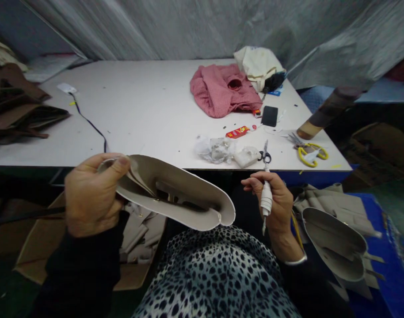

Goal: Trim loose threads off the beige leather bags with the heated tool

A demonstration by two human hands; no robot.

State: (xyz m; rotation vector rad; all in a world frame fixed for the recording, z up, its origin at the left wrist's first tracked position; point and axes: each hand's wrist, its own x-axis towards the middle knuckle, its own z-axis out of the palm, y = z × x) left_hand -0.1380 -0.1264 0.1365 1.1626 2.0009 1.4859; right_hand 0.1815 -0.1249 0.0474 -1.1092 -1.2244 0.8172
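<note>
My left hand (91, 194) grips one end of a beige, leather-like bag piece (192, 216), thumb on top and fingers beneath. The piece is curved into an open shell, with a slot and small metal fittings visible inside. On the right, my right hand (275, 198) is closed around a slim tool with a white-wrapped handle (266, 197). A thin metal tip points down from it; its exact kind is unclear. The tool is apart from the bag piece. Just beyond it, small scissors with black loops (264, 156) lie at the table's front edge.
On the white table (139, 110) lie pink cloth (218, 90), yellow-handled scissors (313, 154), a dark phone-like slab (269, 116) and plastic-wrapped lumps (218, 149). A carton (39, 238) of beige pieces stands lower left. Another beige shell (334, 243) rests lower right on blue sheeting.
</note>
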